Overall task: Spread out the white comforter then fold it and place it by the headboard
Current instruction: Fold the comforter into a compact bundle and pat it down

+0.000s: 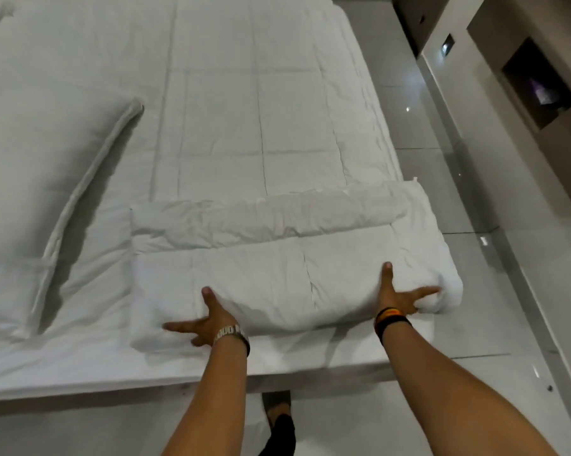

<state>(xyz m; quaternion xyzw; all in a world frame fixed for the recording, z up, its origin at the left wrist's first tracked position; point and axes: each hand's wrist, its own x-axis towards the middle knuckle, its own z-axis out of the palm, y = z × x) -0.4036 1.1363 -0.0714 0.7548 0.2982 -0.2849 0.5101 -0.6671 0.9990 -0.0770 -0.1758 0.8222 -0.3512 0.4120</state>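
A: Where has the quilted white comforter [277,205] got to?

B: It runs as a long strip up the right side of the white-sheeted bed [80,366], and its near end is doubled over into a thick padded bundle close to the bed's near edge. I'd judge the folding well begun but not finished.

A: And the hands?

B: Both lie on the near fold. The left hand [205,319], with a metal-link wristwatch [230,331], has its fingers splayed flat, thumb up on top of the bundle and the others spread along its lower left front. The right hand [399,296], wearing dark striped wristbands [391,316], is likewise spread, its fingers reaching toward the bundle's right end. Neither is clenched; they press or cup, not pinch.

A: Which way does the thing lie from them?

B: The bundle's long axis runs left to right, across the arms, with a hand near each end. The unfolded length stretches straight away from the fingers. So I judge the next fold goes forward, away from the body, both hands sharing it evenly.

A: Anything beside it?

B: A large white piped pillow [47,192] to the left, apart from the bundle. The headboard I cannot make out
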